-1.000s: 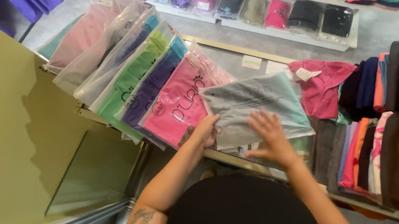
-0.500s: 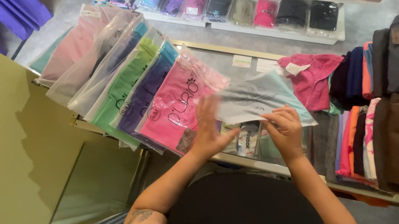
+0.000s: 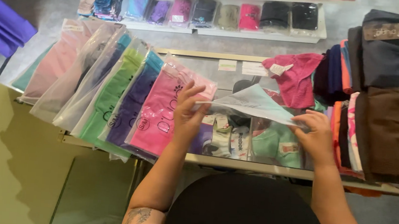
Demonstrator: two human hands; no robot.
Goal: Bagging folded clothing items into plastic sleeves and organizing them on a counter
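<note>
Grey clear-plastic package (image 3: 252,104): held flat between left hand (image 3: 187,116) and right hand (image 3: 318,135). Pink package (image 3: 161,113): touching left hand, heading an overlapping row of purple, green and pale packages. Two white labels (image 3: 241,67): beyond the hands.

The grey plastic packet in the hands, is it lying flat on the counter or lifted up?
Lifted. The grey packet is held edge-on above the glass counter, left hand pinching one end and right hand the other, with goods under the glass visible beneath it.

The grey bag (image 3: 252,104) between my hands covers part of the stuff under the glass bench (image 3: 252,167). Brown folded stack (image 3: 390,131) right of my right hand (image 3: 315,137) runs off the edge, honestly can't see its end.
</note>
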